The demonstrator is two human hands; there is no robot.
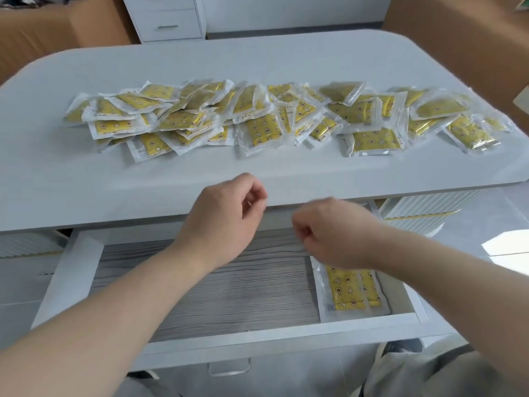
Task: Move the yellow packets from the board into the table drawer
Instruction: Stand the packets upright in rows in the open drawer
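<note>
hovering above the open white table drawer (68, 270), its bottom a grey wood grain, both bare hands are hanging just short of the near edge of the pale grey, round-cornered table board (171, 181). the left hand (226, 222) is showing loosely curled fingers with nothing between them, so it is reading as relaxed and empty. the right hand (332, 233) is bunching into something like a fist, but it is smeared by blur and i cannot tell whether it is pinching anything. the yellow packets in clear plastic sleeves (263, 130) are lying in a long, overlapping heap across the middle of the board, running from left to right, well apart from both hands. a small stack of the same packets (347, 287) is resting flat in the near right corner of the drawer, partly under the right forearm, so the job is looking barely begun. the risks from here are seeming plain enough. the sleeves are looking slick and are lying on top of each other, so a hasty grab is likely dragging neighbours along and sliding them off the near edge, past the drawer front and down to the ground. dropping handfuls loosely is also threatening to pile them high at one side, and a tall heap is liable to catch under the board when the drawer is closing.
</note>
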